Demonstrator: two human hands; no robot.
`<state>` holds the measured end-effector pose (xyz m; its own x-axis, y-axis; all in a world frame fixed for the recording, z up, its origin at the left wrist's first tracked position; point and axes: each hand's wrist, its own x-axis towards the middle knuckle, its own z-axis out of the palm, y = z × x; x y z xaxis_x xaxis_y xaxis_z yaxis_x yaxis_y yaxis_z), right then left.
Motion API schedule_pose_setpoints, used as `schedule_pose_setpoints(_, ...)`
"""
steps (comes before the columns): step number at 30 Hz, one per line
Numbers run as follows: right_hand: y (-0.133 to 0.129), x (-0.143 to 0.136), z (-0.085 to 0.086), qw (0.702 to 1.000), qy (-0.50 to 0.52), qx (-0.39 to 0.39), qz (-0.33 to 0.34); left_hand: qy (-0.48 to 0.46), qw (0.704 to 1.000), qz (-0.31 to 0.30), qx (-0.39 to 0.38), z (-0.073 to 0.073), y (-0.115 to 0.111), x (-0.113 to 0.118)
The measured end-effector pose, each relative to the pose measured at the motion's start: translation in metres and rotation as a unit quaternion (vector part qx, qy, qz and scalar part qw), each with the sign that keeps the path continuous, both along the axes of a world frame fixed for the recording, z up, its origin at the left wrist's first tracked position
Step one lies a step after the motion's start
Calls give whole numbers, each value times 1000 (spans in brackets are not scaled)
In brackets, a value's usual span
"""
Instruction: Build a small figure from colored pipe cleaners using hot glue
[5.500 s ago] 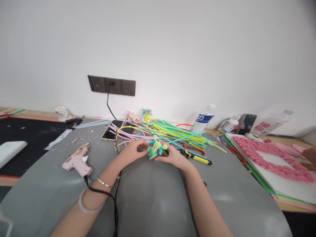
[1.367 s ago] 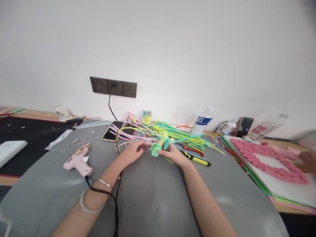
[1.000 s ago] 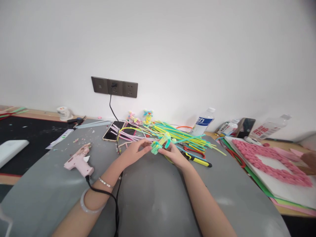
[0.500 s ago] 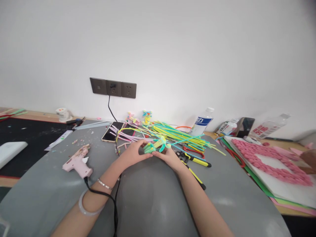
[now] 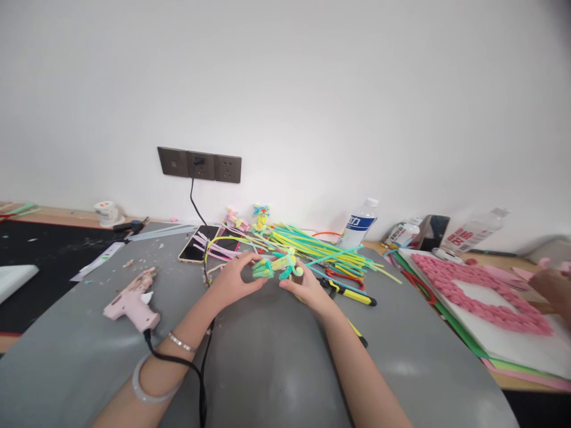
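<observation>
Between my two hands is a small green and yellow pipe-cleaner figure (image 5: 279,263), held above the grey table. My left hand (image 5: 234,282) grips its green end with thumb and fingers. On the other end, my right hand (image 5: 310,286) closes around the teal and yellow part, its fingers partly hidden behind the figure. Just beyond lie many loose pipe cleaners (image 5: 321,246) in yellow, green and pink. Yellow-and-black pliers (image 5: 357,295) lie beside my right wrist, partly covered by the forearm. Two finished-looking pipe-cleaner figures (image 5: 261,219) stand near the wall.
A pink glue gun (image 5: 134,303) lies left, its black cord (image 5: 178,359) crossing over my left forearm. A phone (image 5: 196,245) lies behind my left hand. A water bottle (image 5: 359,223) stands at the back. Another person's hand (image 5: 553,288) is at a pink braided piece (image 5: 479,294) on the right.
The view has shifted a little. My right thumb has moved slightly away from the left hand, and the figure shows more openly between them. The other person's hand has come further into view.
</observation>
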<state>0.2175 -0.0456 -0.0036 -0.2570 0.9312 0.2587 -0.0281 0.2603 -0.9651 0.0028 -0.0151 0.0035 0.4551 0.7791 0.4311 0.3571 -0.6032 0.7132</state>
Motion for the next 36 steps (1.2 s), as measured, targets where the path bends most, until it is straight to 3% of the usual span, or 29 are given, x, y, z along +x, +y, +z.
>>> schedule_pose_setpoints(4, 2, 2, -3, 999, -14, 15, -28, -14, 1000, 6, 27, 0, 1, -1)
schedule_pose_setpoints(12, 16, 10, -25, 991, 26, -18, -131, 40, 997, 27, 52, -7, 2, -4)
schedule_pose_setpoints(28, 15, 6, -29, 983, -48, 28, -176, 137, 989, 40, 24, -7, -2, -4)
schedule_pose_setpoints(32, 17, 13, -25, 966, -77, 56, -241, 154, 987, 37, 36, -8, -2, -4)
schedule_pose_setpoints(36, 24, 28, -23, 932, -133, 95, -323, 141, 989, 47, 1, -11, -2, -4)
